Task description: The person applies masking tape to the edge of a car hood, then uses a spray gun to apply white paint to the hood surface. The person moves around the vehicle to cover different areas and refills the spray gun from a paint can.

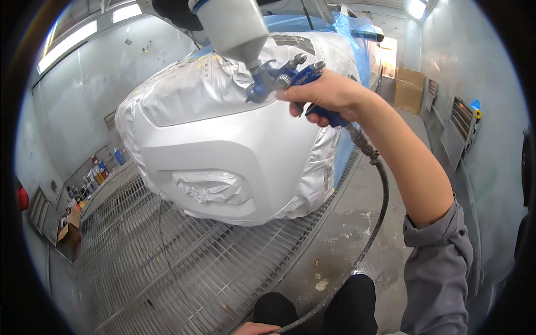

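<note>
My right hand (332, 96) is wrapped round the handle of a blue and silver paint spray gun (271, 81), fingers at its trigger. A whitish paint cup (234, 30) sits on top of the gun. From the handle's base a dark air hose (385, 204) curves down to my left hand (255, 328), which is closed on it at the lower edge, mostly cut off by the frame. Beyond the gun, apart from it, is a silvery-white car bumper (223, 148). Crumpled masking (211, 187) fills its lower recess, and more masking sheet (184, 92) covers the parts above.
Metal floor grating (162, 257) runs under the car's front, with concrete (329, 251) on the right. Cans and bottles (96, 173) and an open cardboard box (68, 223) stand along the left wall. Blue film (360, 61) drapes the car's side; a brown cardboard sheet (409, 89) stands farther back.
</note>
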Available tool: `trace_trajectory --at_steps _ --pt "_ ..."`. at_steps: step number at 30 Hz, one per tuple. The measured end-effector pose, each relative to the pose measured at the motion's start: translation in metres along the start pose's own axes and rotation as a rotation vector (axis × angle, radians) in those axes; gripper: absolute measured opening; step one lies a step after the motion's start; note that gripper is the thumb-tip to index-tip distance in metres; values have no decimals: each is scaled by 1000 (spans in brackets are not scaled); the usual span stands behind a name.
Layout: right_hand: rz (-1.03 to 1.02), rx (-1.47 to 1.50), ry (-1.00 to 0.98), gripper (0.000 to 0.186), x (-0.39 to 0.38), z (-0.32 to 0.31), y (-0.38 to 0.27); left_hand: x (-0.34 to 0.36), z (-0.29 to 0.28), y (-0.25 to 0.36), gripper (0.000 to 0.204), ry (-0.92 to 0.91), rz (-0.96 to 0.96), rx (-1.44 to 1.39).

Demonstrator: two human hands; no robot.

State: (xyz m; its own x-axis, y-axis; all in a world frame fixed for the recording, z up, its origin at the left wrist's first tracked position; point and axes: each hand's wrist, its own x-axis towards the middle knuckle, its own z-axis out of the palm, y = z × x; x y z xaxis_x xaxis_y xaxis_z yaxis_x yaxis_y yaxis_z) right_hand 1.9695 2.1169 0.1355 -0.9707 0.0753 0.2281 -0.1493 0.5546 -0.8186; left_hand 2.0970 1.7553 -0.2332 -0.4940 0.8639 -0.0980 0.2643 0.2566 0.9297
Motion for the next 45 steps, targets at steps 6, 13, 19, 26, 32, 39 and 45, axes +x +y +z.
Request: trace_trajectory --at_steps 6,13,19,26,32,39,45 --pt "49 -70 222 29 27 -77 60 18 13 25 22 129 -15 55" --pt "16 92 207 35 44 -139 106 47 41 44 26 266 -98 -32" --pt "-68 376 -46 34 61 -159 120 55 65 54 26 302 -158 107" --pt "44 369 95 31 72 -197 188 73 82 78 25 359 -200 209" --pt "144 372 326 29 65 -233 256 87 91 99 26 418 -245 207" --pt "182 299 618 28 48 -242 318 93 93 105 26 433 -263 258" --pt "148 203 605 30 19 -190 294 84 89 95 26 371 -237 270"
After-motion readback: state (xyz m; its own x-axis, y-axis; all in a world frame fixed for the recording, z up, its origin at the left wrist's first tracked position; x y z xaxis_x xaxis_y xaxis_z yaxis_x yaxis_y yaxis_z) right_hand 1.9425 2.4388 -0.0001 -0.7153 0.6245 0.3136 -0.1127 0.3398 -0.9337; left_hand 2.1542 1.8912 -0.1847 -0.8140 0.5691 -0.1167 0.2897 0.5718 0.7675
